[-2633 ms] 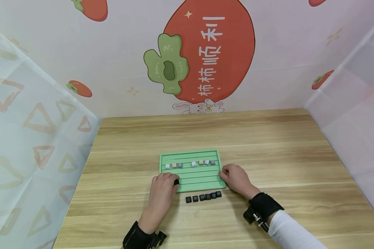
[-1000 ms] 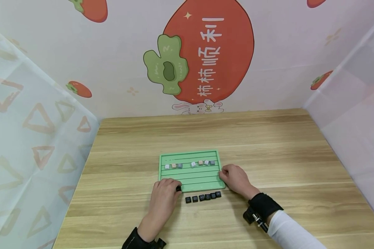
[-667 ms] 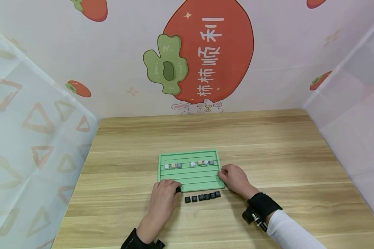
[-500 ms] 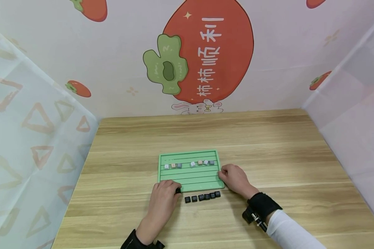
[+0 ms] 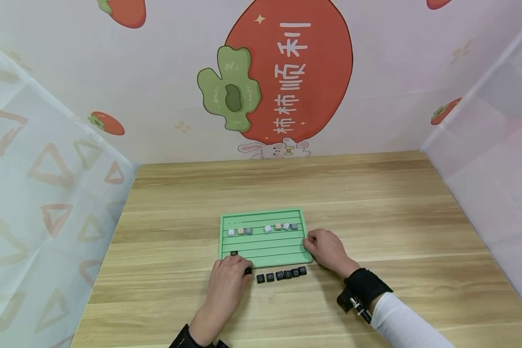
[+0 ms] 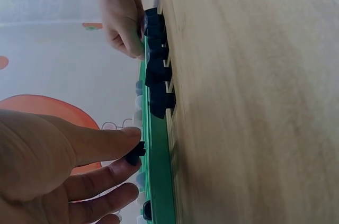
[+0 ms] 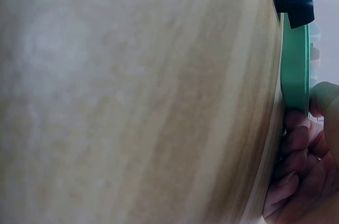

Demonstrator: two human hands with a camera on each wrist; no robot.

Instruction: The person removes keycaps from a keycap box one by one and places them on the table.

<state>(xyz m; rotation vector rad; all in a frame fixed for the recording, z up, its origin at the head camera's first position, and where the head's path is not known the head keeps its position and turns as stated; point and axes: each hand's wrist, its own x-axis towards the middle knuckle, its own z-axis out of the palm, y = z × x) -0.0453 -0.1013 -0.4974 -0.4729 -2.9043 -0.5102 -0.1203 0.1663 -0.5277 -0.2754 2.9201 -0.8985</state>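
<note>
In the head view my left hand (image 5: 227,281) is at the near left corner of the grooved green board (image 5: 269,251). Thumb and index finger pinch a black keycap (image 6: 136,152), seen clearly in the left wrist view just beside the board's edge. Another black keycap (image 5: 234,253) sits on the board just beyond the fingers. My right hand (image 5: 329,251) grips the board's right edge, thumb on top and the other fingers curled at its side in the right wrist view. White, tan and grey keycaps (image 5: 268,229) stand in two groups along an upper groove.
A row of several black keycaps (image 5: 280,275) lies on the wooden table (image 5: 374,203), just in front of the board's near edge. Printed cloth walls (image 5: 387,72) enclose the table at the back and both sides.
My left hand has drawn back toward the near edge of the board, still pinching a black keycap. A black keycap on the board's left has come into view. The right hand stays put.
</note>
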